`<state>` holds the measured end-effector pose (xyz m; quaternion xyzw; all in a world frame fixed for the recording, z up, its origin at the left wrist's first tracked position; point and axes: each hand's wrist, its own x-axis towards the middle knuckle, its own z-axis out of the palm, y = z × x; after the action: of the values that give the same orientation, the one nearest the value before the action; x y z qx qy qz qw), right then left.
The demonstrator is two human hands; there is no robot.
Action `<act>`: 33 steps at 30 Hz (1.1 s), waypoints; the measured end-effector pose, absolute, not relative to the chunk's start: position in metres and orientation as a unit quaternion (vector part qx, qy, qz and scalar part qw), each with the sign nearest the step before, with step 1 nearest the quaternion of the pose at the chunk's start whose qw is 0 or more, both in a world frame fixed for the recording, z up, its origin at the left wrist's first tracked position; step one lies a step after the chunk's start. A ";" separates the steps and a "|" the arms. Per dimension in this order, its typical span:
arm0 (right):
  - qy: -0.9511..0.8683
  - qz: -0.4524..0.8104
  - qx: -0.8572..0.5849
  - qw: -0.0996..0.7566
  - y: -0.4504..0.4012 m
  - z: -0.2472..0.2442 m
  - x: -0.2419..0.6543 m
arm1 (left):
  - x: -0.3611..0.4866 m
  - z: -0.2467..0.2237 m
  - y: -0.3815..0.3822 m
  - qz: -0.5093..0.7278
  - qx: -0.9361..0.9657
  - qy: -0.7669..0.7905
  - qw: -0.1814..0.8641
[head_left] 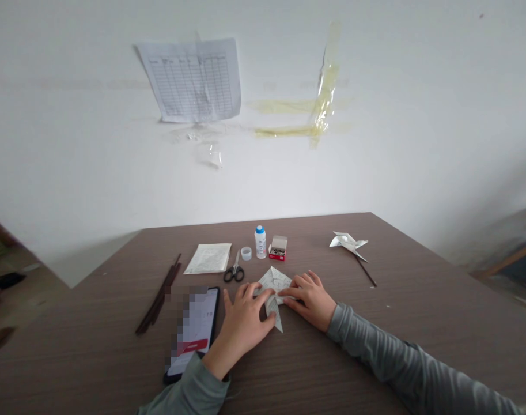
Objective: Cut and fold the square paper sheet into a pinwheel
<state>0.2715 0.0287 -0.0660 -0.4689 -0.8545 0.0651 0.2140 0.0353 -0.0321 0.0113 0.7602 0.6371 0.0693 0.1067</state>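
A paper pinwheel point(272, 281) covered in print lies on the table in front of me, its corners folded toward the centre and one point toward me. My left hand point(245, 320) grips its left side, thumb and fingertips pressed on the paper near the middle. From the other side, my right hand point(309, 298) holds the right part, its fingers bent over the folds. The fingers partly cover the paper. Just beyond the pinwheel stands a small open red box point(277, 253) of small metal pieces. Black-handled scissors point(234, 272) lie past my left hand.
A white bottle with a blue cap point(260, 242) stands beside a small clear roll point(246, 253). Left are stacked paper squares point(208, 258), brown sticks point(159, 297) and a phone point(196, 328) by my left forearm. A finished pinwheel on a stick point(348, 243) lies right. A wall bounds the table's far side.
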 end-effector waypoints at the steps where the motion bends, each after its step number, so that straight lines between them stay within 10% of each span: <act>1: -0.853 0.061 -0.473 0.214 0.029 -0.067 0.271 | 0.035 0.011 -0.032 0.068 0.760 0.637 0.107; 33: -0.863 0.053 -0.467 0.185 0.023 -0.054 0.271 | 0.035 0.012 -0.033 0.073 0.770 0.627 0.096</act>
<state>0.2707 0.0230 -0.0536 -0.4665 -0.8634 0.0525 0.1846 0.0349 -0.0333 0.0123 0.7698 0.6268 0.0729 0.0961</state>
